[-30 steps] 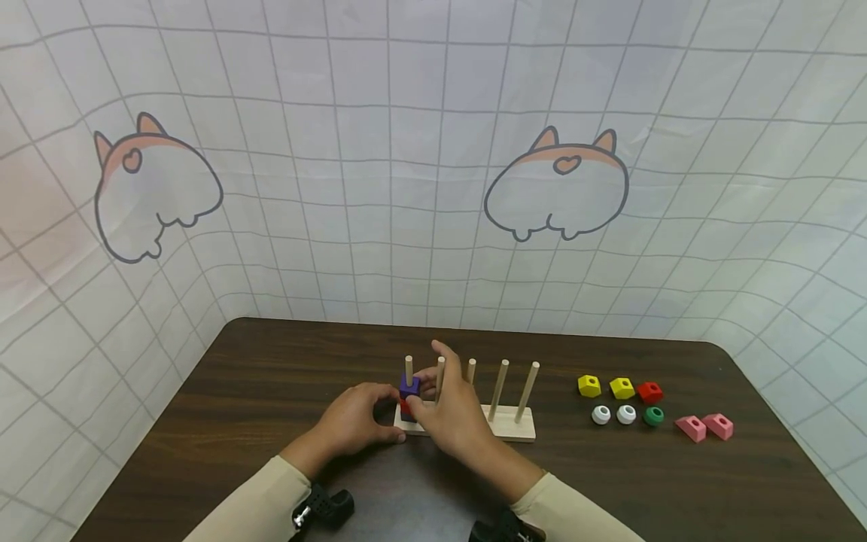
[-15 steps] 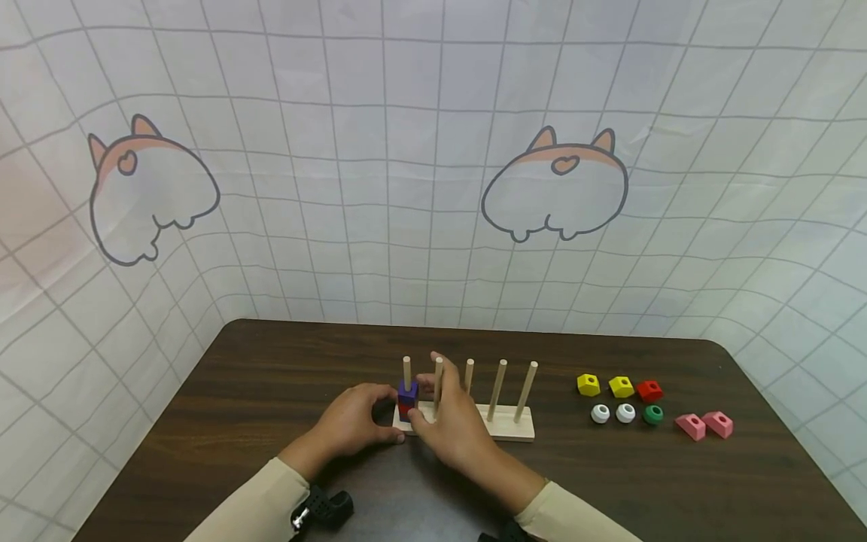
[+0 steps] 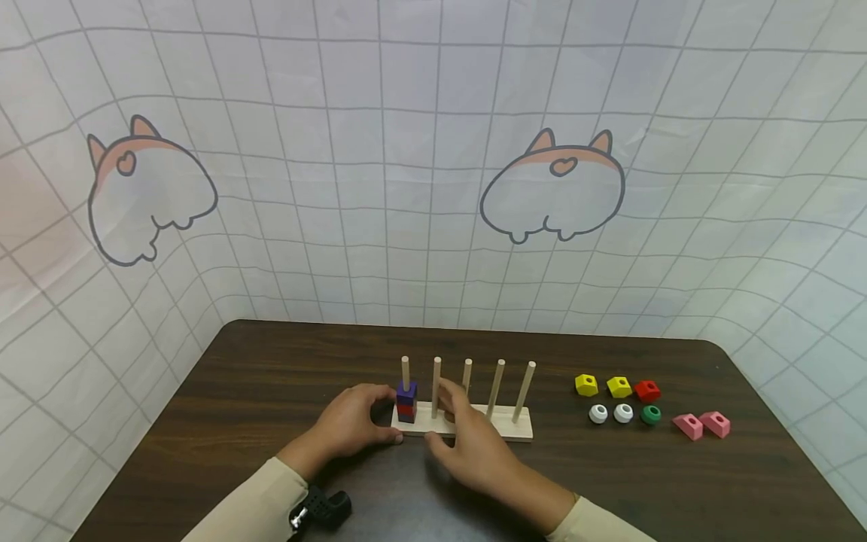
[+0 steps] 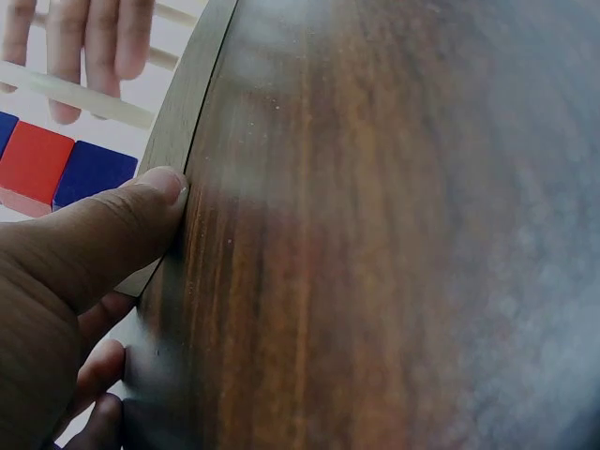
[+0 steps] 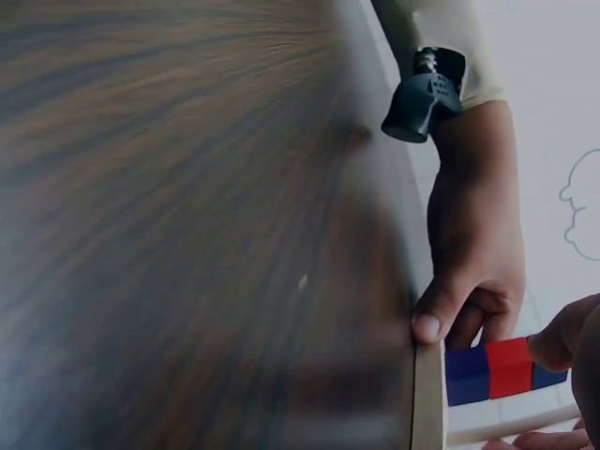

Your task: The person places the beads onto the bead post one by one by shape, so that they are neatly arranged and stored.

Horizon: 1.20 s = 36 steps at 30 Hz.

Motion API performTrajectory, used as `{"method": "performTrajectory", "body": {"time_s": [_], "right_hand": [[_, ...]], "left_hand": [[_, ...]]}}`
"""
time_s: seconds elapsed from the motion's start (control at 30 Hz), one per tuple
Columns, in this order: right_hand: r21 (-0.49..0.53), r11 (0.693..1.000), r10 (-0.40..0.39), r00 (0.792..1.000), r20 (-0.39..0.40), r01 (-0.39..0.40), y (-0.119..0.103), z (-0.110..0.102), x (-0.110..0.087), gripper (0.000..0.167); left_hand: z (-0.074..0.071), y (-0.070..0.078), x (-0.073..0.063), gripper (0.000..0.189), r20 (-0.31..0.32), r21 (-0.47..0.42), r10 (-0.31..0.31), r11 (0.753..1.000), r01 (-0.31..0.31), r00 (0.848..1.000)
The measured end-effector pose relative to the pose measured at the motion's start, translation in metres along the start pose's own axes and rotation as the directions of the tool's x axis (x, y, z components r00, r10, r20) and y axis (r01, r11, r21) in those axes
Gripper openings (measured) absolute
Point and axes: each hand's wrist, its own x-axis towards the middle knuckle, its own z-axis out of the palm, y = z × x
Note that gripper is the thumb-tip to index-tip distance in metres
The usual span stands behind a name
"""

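My left hand (image 3: 348,421) grips the left end of a pale wooden peg board (image 3: 513,425). In the left wrist view the thumb (image 4: 141,211) presses the board's front edge, with the other fingers curled behind its end. On the leftmost peg (image 3: 405,369) sits a stack of square blocks, a red block (image 4: 36,161) between two blue-purple ones. My right hand (image 3: 477,444) is right of the stack, fingers loosely bent around the middle pegs and holding nothing. Its thumb (image 5: 560,336) overlaps the stack in the right wrist view.
To the right on the dark table (image 3: 609,482) lie two yellow blocks (image 3: 586,385), a red block (image 3: 647,391), two white beads (image 3: 623,413), a green bead (image 3: 651,415) and two pink blocks (image 3: 715,424). Behind hangs a white grid curtain (image 3: 379,188). The board's other pegs (image 3: 524,391) are bare.
My right hand has let go of the block stack and moved right and slightly toward me. The top blue-purple block has settled lower on the peg. My left hand stays at the board's end.
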Motion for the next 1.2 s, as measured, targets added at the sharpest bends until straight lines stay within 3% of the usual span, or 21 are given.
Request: {"method": "performTrajectory", "body": {"time_s": [0.27, 0.53, 0.93, 1.2], "right_hand": [[-0.037, 0.997, -0.068, 0.997, 0.027, 0.069, 0.013, -0.017, -0.016, 0.051], [-0.117, 0.984, -0.135, 0.991, 0.016, 0.136, 0.030, -0.036, -0.028, 0.043], [-0.210, 0.973, -0.086, 0.996, 0.034, 0.091, 0.051, -0.065, -0.047, 0.040], [-0.277, 0.955, -0.109, 0.994, 0.006, 0.107, 0.065, -0.079, -0.058, 0.036]], "left_hand": [[0.001, 0.000, 0.000, 0.054, 0.001, -0.002, -0.014, 1.000, 0.014, 1.000], [0.000, -0.001, -0.001, 0.057, 0.003, 0.007, -0.019, 1.000, 0.019, 1.000], [0.000, -0.001, -0.001, 0.058, 0.013, 0.004, -0.028, 1.000, 0.028, 1.000], [-0.002, 0.001, -0.002, 0.059, 0.023, -0.002, -0.033, 0.999, 0.033, 0.999]]}}
